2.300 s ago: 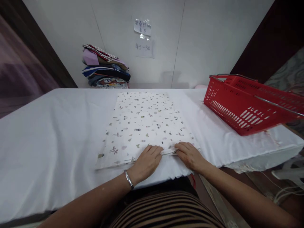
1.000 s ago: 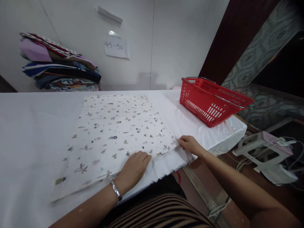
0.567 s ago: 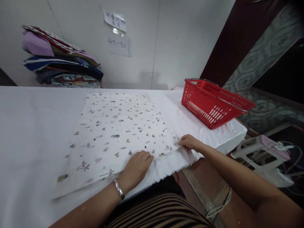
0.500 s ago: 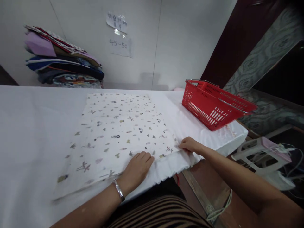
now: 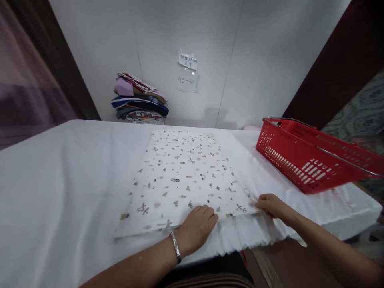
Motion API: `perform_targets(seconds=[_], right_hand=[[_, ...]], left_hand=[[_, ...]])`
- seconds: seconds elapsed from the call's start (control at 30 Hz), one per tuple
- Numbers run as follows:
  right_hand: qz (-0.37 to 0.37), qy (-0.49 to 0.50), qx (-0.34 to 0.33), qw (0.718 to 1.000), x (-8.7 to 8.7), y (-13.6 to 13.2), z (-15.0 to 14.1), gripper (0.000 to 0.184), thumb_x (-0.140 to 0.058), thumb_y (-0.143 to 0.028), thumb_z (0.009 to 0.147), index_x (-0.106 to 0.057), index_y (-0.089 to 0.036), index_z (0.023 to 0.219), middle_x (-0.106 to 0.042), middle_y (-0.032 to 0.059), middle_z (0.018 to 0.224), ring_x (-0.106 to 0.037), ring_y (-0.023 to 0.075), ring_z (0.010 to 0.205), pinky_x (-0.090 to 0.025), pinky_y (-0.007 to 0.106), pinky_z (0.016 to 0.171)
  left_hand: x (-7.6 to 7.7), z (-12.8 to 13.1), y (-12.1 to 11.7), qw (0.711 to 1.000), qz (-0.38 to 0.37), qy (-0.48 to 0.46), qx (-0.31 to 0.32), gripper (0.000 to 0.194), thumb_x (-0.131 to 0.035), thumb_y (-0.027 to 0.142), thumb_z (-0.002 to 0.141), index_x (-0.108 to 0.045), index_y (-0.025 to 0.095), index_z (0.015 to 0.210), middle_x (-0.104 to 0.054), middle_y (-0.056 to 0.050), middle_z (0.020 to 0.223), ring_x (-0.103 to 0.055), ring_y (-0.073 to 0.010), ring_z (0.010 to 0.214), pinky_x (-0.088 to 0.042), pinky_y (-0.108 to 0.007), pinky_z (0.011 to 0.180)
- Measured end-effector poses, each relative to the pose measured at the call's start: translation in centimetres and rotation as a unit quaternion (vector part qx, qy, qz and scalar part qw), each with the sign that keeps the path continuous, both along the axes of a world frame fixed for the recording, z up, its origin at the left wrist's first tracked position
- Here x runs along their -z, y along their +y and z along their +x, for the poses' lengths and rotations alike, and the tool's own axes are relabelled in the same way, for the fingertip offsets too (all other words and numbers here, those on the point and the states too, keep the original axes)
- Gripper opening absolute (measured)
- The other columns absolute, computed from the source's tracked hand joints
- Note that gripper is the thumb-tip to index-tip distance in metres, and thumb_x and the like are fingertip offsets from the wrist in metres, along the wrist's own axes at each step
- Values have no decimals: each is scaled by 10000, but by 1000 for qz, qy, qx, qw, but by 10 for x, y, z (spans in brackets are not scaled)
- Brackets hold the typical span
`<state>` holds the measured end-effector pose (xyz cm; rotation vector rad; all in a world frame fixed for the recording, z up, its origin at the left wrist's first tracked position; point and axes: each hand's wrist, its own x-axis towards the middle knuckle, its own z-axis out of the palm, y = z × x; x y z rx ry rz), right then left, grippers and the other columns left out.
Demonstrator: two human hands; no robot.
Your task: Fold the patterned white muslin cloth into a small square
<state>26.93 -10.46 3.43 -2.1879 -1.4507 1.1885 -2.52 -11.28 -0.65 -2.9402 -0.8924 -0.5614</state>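
A white cloth (image 5: 180, 176) printed with small plants, rainbows and other motifs lies spread flat on the table. My left hand (image 5: 199, 226), with a silver bracelet at the wrist, rests palm down on its near edge, fingers laid over the fabric. At the near right corner, my right hand (image 5: 270, 205) pinches the cloth between thumb and fingers. The fabric puckers slightly beside that grip. My right fingertips are partly hidden.
White sheeting covers the table (image 5: 75, 192). A red shopping basket (image 5: 300, 160) stands at the right. Against the wall at the back left is a stack of folded fabrics (image 5: 141, 102). Paper signs (image 5: 187, 80) are taped to the wall.
The view has swung left and tilted up, so things appear further right and lower. Both hands keep their places on the cloth, which still lies flat.
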Motion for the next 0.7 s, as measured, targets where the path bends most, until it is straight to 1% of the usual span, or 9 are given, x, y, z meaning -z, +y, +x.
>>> perform_targets(seconds=[0.17, 0.23, 0.3, 0.33, 0.4, 0.43, 0.5, 0.57, 0.7], right_hand=[[-45, -57, -30, 997, 17, -4, 15, 186, -514, -227, 676, -418, -197, 520, -356, -59, 349, -363, 92, 314, -236, 211, 340], [-3, -150, -69, 986, 20, -6, 17, 146, -518, -225, 684, -470, -191, 550, -450, -22, 397, -447, 124, 376, -304, 225, 376], [132, -254, -120, 951, 17, -11, 9, 74, -522, -234, 707, -570, -180, 693, -596, 43, 586, -564, 181, 551, -413, 265, 484], [221, -279, -153, 922, 14, -14, 0, 125, -515, -245, 733, -598, -178, 798, -638, 76, 725, -597, 210, 676, -458, 301, 573], [371, -260, -233, 860, 9, -20, -23, 222, -478, -264, 803, -588, -184, 978, -627, 115, 964, -587, 234, 896, -480, 366, 747], [413, -228, -280, 836, 8, -23, -37, 244, -460, -270, 832, -573, -188, 1031, -607, 121, 1029, -571, 229, 958, -475, 378, 803], [448, -170, -369, 796, 12, -28, -63, 266, -455, -278, 861, -552, -201, 1096, -586, 119, 1080, -556, 215, 1003, -479, 374, 842], [459, -144, -424, 767, 22, -30, -80, 268, -466, -271, 865, -551, -208, 1112, -588, 115, 1066, -566, 214, 980, -498, 368, 820], [490, -141, -444, 737, 43, -24, -86, 236, -479, -240, 864, -585, -214, 1073, -609, 106, 983, -595, 215, 894, -523, 354, 759]], left_hand=[[-3, 4, -3, 1000, 8, 24, 12, 132, -479, 53, 779, -487, 164, 850, -521, -43, 864, -448, -175, 777, -368, -316, 663], [-3, 5, -4, 999, 15, 28, 9, 122, -487, 59, 778, -482, 161, 845, -520, -43, 852, -450, -174, 772, -362, -314, 653], [-2, 5, -4, 999, 20, 27, 5, 111, -491, 69, 783, -478, 159, 846, -521, -39, 836, -451, -171, 762, -356, -310, 645], [-2, 5, -5, 999, 20, 25, 5, 106, -494, 74, 786, -477, 160, 845, -523, -36, 830, -451, -169, 758, -355, -307, 644], [-1, 5, -5, 1000, 20, 19, 4, 95, -501, 89, 791, -475, 161, 847, -528, -32, 820, -451, -164, 757, -356, -304, 649], [-1, 5, -6, 1000, 23, 15, 2, 81, -502, 102, 799, -475, 162, 845, -530, -29, 815, -452, -163, 758, -357, -303, 654], [-2, 4, -8, 999, 32, 10, -5, 37, -492, 136, 823, -474, 163, 841, -535, -26, 805, -454, -161, 760, -356, -304, 659], [-3, 3, -10, 999, 44, 12, -11, 6, -473, 161, 846, -478, 161, 850, -538, -26, 796, -456, -158, 755, -350, -304, 653], [-7, -7, -17, 998, 54, 28, -33, 21, -464, 156, 853, -484, 159, 860, -541, -40, 829, -460, -160, 788, -338, -306, 652]])
